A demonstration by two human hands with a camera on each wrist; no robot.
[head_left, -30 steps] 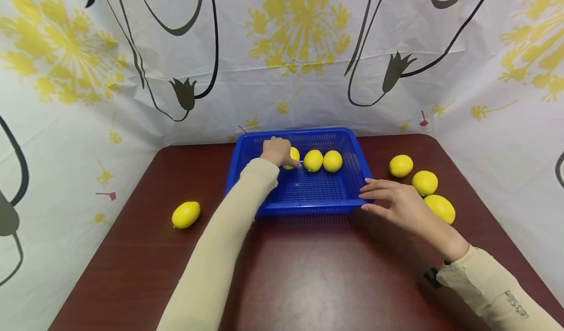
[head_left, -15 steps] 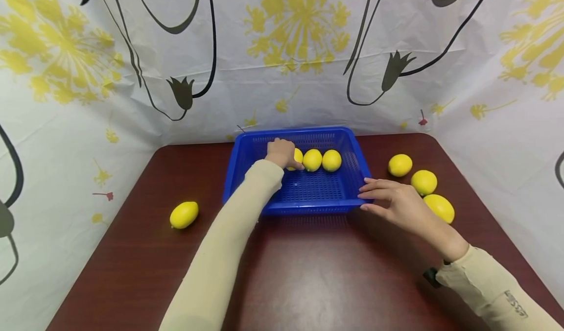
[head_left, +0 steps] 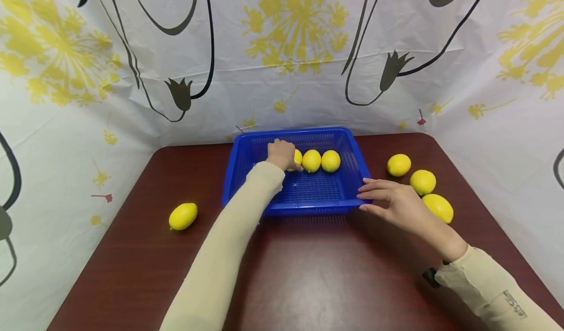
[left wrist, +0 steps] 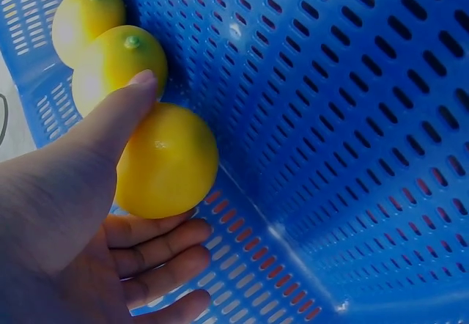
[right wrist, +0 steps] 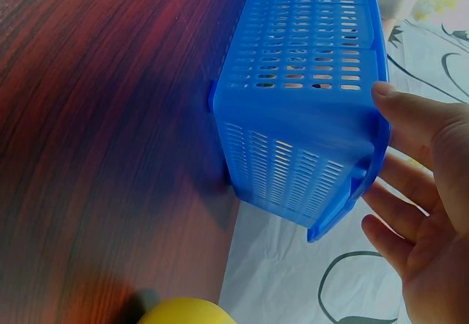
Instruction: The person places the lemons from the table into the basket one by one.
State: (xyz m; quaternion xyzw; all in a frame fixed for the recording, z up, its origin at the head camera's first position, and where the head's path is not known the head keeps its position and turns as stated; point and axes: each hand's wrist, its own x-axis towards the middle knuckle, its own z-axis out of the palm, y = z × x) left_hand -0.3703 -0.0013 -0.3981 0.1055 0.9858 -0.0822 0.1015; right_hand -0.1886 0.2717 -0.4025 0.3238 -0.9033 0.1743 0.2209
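I see a creased white sheet (head_left: pixel 264 96) printed with yellow blossoms and curling dark stems hanging beyond the desk (head_left: pixel 308 272), which is glossy, dark red-brown and wood-grained. Toward the desk's 12 o'clock I have a rectangular blue plastic basket (head_left: pixel 304 205), its walls pierced by rows of slots. Cream cloth sleeves (head_left: pixel 224 257) cover both arms. I watch the right hand (head_left: pixel 398 203) pinch the basket's rim at its 4 o'clock corner. The left hand (head_left: pixel 281 154) grasps one smooth, round lemon (left wrist: pixel 167 161) inside, fingers and thumb about it; two row lemons (head_left: pixel 311 160) sit close toward 1 o'clock. Outside, three loose lemons (head_left: pixel 423 182) lie at the basket's 3 o'clock, an oval lemon (head_left: pixel 183 217) at 8.
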